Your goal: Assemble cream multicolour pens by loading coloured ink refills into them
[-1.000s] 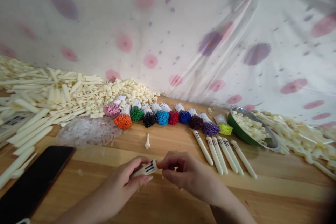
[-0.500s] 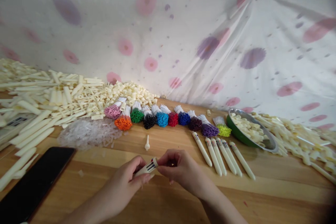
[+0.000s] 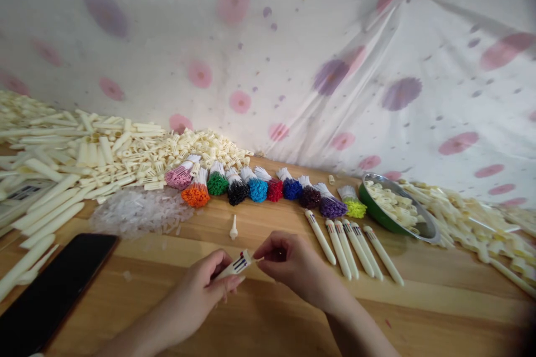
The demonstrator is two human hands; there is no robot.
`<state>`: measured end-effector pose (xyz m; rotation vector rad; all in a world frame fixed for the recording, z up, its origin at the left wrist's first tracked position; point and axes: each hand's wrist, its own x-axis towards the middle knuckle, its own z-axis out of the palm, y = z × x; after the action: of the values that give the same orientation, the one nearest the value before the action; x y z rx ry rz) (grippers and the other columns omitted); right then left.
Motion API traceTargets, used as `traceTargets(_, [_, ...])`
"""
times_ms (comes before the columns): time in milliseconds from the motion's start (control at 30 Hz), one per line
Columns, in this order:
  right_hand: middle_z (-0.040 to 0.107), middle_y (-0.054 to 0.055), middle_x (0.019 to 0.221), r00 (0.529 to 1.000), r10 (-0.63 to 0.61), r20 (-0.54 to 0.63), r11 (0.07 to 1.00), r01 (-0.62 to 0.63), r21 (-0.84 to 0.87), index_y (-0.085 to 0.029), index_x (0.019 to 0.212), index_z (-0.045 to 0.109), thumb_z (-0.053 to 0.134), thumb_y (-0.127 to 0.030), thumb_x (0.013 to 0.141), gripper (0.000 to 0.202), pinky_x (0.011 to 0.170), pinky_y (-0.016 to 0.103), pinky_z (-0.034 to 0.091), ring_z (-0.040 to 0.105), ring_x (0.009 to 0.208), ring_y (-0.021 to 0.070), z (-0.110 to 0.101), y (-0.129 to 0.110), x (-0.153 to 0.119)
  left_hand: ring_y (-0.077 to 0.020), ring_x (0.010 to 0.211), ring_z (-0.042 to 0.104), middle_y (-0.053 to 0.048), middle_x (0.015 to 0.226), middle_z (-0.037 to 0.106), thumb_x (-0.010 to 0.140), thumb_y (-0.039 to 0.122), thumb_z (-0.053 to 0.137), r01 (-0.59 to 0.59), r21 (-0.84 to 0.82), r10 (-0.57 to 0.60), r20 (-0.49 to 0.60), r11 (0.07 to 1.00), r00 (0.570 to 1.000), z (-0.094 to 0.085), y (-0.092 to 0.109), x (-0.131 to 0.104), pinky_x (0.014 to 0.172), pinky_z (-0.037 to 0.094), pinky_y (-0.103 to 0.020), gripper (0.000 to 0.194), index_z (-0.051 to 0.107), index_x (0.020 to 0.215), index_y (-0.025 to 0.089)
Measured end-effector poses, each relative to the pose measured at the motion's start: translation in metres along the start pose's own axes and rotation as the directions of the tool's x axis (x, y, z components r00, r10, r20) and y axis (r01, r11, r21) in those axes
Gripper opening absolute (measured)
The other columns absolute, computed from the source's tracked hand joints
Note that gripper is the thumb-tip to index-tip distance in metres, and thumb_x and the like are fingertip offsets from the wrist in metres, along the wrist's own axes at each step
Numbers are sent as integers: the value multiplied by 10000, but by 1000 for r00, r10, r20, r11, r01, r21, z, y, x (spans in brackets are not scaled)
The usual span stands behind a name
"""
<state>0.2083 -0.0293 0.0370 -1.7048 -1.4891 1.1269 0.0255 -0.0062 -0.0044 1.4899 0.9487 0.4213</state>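
My left hand [image 3: 209,278] is closed around a cream multicolour pen barrel [image 3: 235,265], its slotted end tilted up to the right with coloured sliders showing. Just right of that end, my right hand [image 3: 288,262] pinches thumb against forefinger; a sliver of something pale shows at the fingertips, too small to name. Behind the hands a small cream pointed piece [image 3: 233,227] stands on the table. Bundles of coloured-tip refills, such as the blue bundle [image 3: 292,185] and the orange bundle [image 3: 195,194], lie in a row farther back.
Several assembled pens [image 3: 343,248] lie to the right, near a green bowl [image 3: 391,203] of cream parts. A pile of clear plastic bits [image 3: 140,213] and a black phone [image 3: 58,290] are on the left. Cream tubes and parts [image 3: 104,148] heap behind; more lie far right.
My right hand has drawn slightly away from the barrel's end, to the right, leaving a small gap. My left hand still holds the barrel in nearly the same place.
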Motion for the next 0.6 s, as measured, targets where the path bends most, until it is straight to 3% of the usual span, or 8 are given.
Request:
traceTargets(167, [617,-11,600,994,-89,-71,987,78,-138,-149,775,688,612,-185,703,111,473,192,399,520,512,97,-15,10,5,-120,573,468,63,645,523,843,397,513,-9,-29,8,-16,1000,1000,0,-2,2,546,373,-228,199,496,780,209])
traceTargets(267, [674,6,672,972,-50,-232,963,-15,-269,-163,837,693,581,-267,775,164,541,215,457,606,593,134,-42,28,17,-120,557,481,57,632,527,818,484,535,-36,-93,31,-63,995,998,-2,-7,5,528,389,-226,282,509,769,207])
traceTargets(367, [690,46,842,862,4,-507,915,-207,-345,-140,961,655,494,-300,864,246,699,263,477,637,787,189,-91,54,29,-117,542,479,54,610,523,757,572,570,-74,-156,58,-104,985,993,-5,-12,8,512,396,-223,372,537,751,201])
traceTargets(433, [666,69,936,743,71,-665,853,-391,-346,-129,1023,612,437,-303,919,268,753,320,486,626,847,195,-126,71,34,-115,544,480,57,601,524,717,603,597,-70,-193,46,-127,979,991,-8,-15,9,502,393,-214,406,563,766,201])
traceTargets(500, [617,68,1048,626,125,-769,764,-555,-328,-142,1081,567,496,-323,909,259,792,390,493,608,902,191,-155,86,39,-110,544,481,61,594,524,698,603,619,-66,-219,33,-152,974,988,-9,-18,9,496,386,-204,409,578,770,203])
traceTargets(533, [605,72,1073,593,146,-792,720,-613,-327,-146,1085,565,505,-323,906,258,800,402,493,602,920,193,-166,92,42,-107,541,481,63,589,524,695,600,626,-68,-227,32,-160,972,987,-9,-19,9,494,385,-201,404,581,762,204])
traceTargets(600, [591,74,1102,572,172,-802,641,-683,-350,-150,1100,560,518,-317,900,264,806,410,495,596,939,199,-179,102,52,-105,534,480,65,579,525,690,600,632,-75,-236,36,-167,969,985,-8,-19,10,497,389,-199,400,584,741,206])
